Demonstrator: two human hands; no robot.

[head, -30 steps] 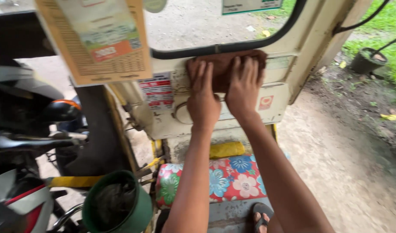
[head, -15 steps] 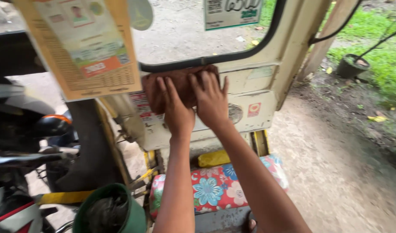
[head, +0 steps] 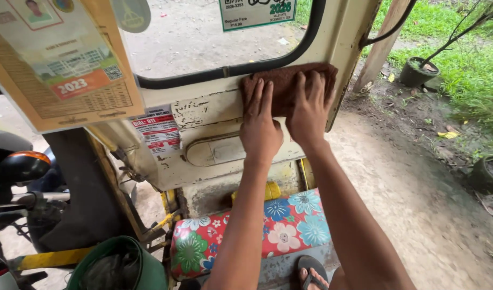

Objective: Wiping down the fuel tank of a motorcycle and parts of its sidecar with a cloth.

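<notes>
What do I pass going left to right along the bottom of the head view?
Orange mirror → green bucket → floral cushion → sandalled foot → bare dirt ground → dark pot at the right edge.

- The brown cloth (head: 287, 80), upper centre, is partly hidden: the left hand (head: 261, 127) and right hand (head: 309, 114) lie flat over its lower part.
- Both forearms run out at the bottom edge of the frame.
- The green bucket (head: 123, 264), lower left, is cut by the bottom edge; its dark contents are too dim to tell.
- The sandalled foot (head: 312, 270), bottom centre, shows only its toes.
- The yellow card (head: 53, 64), upper left, is cut by the top and left edges.
- The window sticker (head: 257, 12), top centre, loses its upper part.
- The flowered cushion (head: 246, 231) is partly covered by the forearms.
- The motorcycle (head: 21, 182), far left, is cropped by the left edge.
</notes>
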